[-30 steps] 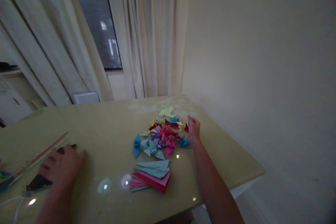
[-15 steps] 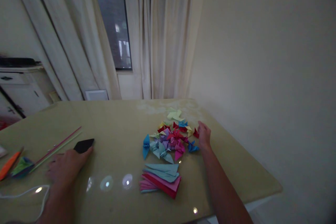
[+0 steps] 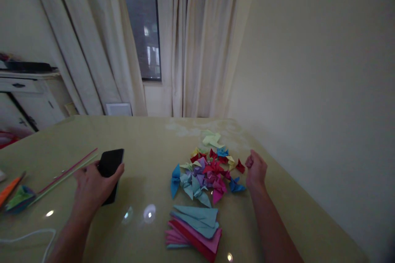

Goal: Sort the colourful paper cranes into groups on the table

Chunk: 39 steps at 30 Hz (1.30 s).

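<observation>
In my left hand is a black smartphone, gripped by its edges and tilted up off the table. My right hand is curled into a fist at the right of a heap of folded paper cranes in red, pink, purple, blue and yellow. Whether anything is inside that fist, I cannot make out. A small red paper piece lies just left of it. Closer to me is a fanned stack of folded paper strips in light blue, pink and red.
Two thin sticks, pink and green, lie left of my left hand. Beside them are a green-blue cone-shaped piece and an orange object. A white cable curves at the lower left. The wall borders the table's right side.
My left hand has lifted the smartphone off the table and moved slightly right. My right hand stays closed beside the cranes. The whole view has shifted a little.
</observation>
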Motion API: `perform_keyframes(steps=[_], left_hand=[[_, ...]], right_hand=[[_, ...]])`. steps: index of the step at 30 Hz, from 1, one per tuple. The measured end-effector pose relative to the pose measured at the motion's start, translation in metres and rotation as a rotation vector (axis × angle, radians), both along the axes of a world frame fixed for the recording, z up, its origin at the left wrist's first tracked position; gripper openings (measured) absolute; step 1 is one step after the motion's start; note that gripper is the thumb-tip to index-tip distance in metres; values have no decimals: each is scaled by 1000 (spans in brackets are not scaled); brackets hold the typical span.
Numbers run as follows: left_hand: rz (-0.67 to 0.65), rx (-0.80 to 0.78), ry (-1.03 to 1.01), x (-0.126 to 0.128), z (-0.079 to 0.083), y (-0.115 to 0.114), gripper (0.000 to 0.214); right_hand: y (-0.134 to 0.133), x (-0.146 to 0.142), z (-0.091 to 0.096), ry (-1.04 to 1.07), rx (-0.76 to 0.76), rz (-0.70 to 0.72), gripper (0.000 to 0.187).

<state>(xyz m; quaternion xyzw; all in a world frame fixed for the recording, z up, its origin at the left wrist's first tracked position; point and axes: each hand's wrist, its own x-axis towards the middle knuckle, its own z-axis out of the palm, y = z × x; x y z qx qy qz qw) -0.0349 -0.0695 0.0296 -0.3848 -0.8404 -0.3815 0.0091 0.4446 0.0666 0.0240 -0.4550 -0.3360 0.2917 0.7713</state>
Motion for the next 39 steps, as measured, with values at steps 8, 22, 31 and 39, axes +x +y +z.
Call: perform_keyframes(steps=[8, 22, 31, 39], left_hand=[[-23, 269, 247, 28, 20, -14, 96], [-73, 446, 379, 51, 37, -26, 84], [-49, 474, 388, 52, 36, -26, 86], [-40, 546, 478, 51, 38, -27, 86]], right_hand=[[-10, -5, 16, 36, 76, 72, 50], [-18, -13, 23, 115, 54, 158, 48], [-17, -13, 22, 119, 35, 155, 49], [-18, -18, 24, 143, 28, 147, 46]])
